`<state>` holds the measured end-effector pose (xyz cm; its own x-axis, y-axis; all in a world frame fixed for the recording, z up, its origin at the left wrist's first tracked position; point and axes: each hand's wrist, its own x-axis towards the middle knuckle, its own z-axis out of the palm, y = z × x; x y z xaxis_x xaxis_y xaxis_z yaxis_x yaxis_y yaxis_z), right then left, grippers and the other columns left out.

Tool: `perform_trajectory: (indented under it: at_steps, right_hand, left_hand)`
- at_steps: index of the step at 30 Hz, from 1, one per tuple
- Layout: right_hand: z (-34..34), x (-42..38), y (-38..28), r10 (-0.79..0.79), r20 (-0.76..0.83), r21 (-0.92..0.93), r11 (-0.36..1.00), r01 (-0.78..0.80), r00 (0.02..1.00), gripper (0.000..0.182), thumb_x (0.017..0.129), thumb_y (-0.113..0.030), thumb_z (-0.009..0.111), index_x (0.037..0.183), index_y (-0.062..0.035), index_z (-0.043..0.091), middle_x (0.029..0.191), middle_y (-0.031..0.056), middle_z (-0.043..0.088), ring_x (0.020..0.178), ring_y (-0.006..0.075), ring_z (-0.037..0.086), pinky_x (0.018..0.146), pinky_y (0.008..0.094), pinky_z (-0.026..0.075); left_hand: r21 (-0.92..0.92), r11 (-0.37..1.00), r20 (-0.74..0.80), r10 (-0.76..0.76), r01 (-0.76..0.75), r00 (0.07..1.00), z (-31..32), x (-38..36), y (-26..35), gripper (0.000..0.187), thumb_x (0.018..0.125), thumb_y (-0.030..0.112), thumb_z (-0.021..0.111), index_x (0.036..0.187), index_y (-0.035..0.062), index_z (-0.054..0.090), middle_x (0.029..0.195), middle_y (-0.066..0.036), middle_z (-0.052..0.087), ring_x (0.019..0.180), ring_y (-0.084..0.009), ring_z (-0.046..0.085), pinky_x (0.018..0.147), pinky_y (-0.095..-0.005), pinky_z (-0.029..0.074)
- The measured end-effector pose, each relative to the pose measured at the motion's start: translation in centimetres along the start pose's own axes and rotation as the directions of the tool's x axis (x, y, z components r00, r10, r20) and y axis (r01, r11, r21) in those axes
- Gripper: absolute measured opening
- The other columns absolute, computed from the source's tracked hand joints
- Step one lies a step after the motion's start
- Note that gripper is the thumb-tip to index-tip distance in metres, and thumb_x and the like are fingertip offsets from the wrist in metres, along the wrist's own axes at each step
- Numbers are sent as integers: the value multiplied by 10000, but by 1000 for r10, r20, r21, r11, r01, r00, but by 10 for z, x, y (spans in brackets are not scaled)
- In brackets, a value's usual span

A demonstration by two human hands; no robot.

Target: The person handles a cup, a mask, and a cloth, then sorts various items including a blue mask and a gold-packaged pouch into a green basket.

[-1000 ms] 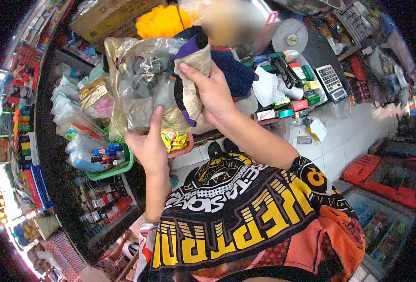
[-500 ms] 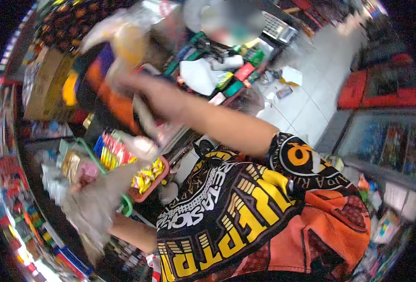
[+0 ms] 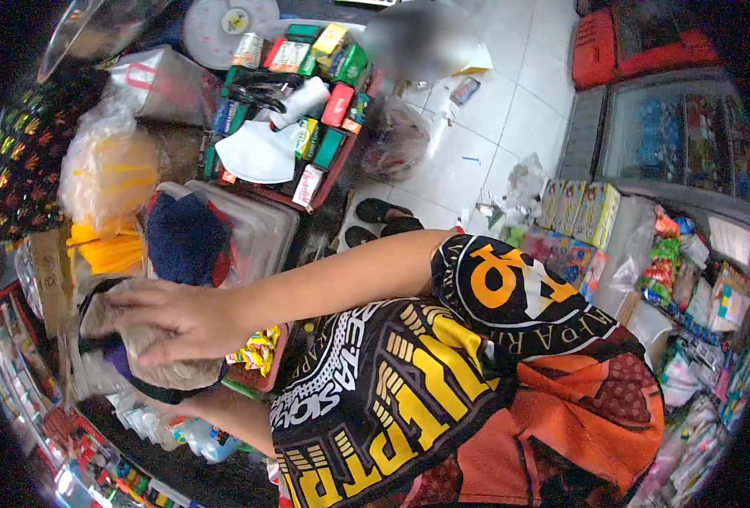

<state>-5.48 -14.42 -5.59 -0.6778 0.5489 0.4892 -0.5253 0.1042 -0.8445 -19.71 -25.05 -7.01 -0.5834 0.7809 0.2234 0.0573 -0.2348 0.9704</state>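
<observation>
A beige, translucent plastic bag (image 3: 108, 317) is bunched between my two hands, with black and purple parts showing through or around it. It may hold a cap, but blur hides the shape. My right hand (image 3: 176, 317) lies across its top, fingers spread and partly smeared. My left hand (image 3: 168, 406) supports it from below, mostly hidden behind the bundle. Just beyond my right hand, a dark blue cap-like cloth item (image 3: 187, 237) with a red edge rests on clear plastic containers (image 3: 256, 229).
Small boxes fill a tray (image 3: 328, 178) with a white mask (image 3: 261, 152) on top. A round scale (image 3: 223, 38) stands behind. Yellow-wrapped sweets (image 3: 261, 349) lie under my right forearm. Wrapped yellow goods (image 3: 108, 178) sit at left; a glass-fronted cooler (image 3: 671, 144) stands at right.
My right hand has come down and left onto the bag. The orange, purple and black item near it no longer shows as before. The view has shifted.
</observation>
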Motion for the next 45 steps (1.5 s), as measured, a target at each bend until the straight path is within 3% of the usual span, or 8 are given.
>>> perform_trajectory:
  at_steps: [3,7,12,16,22,26,29,45]
  right_hand:
    - [6,-6,-1,-118,7,-283,952,116,993,566,782,-479,465,1279,-255,313,1360,192,128,1222,448,109,937,564,163]
    - [20,-6,3,-125,0,-447,888,112,992,528,759,-476,495,1248,-332,355,1368,182,95,1208,485,77,866,641,187]
    - [22,12,10,-271,-120,-571,806,157,955,534,720,-394,571,1219,-327,392,1289,190,252,1137,448,237,871,562,265]
    - [17,23,7,-259,-131,-511,845,159,957,407,727,-203,586,1124,-206,499,1160,147,412,966,322,423,845,391,350]
    - [20,34,-10,-318,-77,-489,838,242,945,323,755,-206,568,1052,-92,513,988,124,518,952,276,469,821,373,373]
    - [-1,44,-8,366,-209,433,866,-250,907,352,864,-351,413,1036,-52,480,902,63,528,834,143,504,761,266,397]
    - [-12,41,-17,321,315,666,596,-449,893,374,856,-400,400,1050,-88,470,918,35,518,843,91,496,759,243,402]
    - [37,42,-6,91,93,-127,989,-79,991,348,720,-9,584,1060,-50,520,1024,81,563,982,131,496,859,249,355]
  left_hand:
    - [-630,767,214,24,119,977,36,-22,27,739,791,532,379,1326,76,149,1348,-142,185,1217,-305,234,1009,-425,197]
    - [424,896,-262,260,-131,929,78,-41,38,683,796,540,342,1332,151,173,1364,-154,140,1231,-317,207,1001,-477,191]
    - [282,958,-547,116,53,829,84,-18,58,654,803,527,360,1273,77,295,1284,-151,324,1164,-315,341,953,-462,289]
    - [-651,759,-203,-160,-11,966,70,-23,54,610,792,536,391,1209,92,393,1226,-117,410,1152,-271,364,953,-431,289]
    - [-443,895,-486,-289,52,825,56,-21,61,329,819,207,462,1091,23,483,1048,-87,546,983,-224,515,874,-368,392]
    - [-620,774,-444,-214,-126,870,34,-35,74,355,730,143,448,1052,-3,482,1011,-99,550,952,-252,526,872,-382,393]
    - [-539,816,-519,-127,-208,845,39,-41,79,452,719,190,468,1130,12,412,1092,-140,495,1015,-265,489,905,-400,362]
    - [-559,828,-401,-236,-33,885,59,-44,66,438,875,322,412,1191,24,360,1179,-82,437,1091,-204,422,929,-369,328]
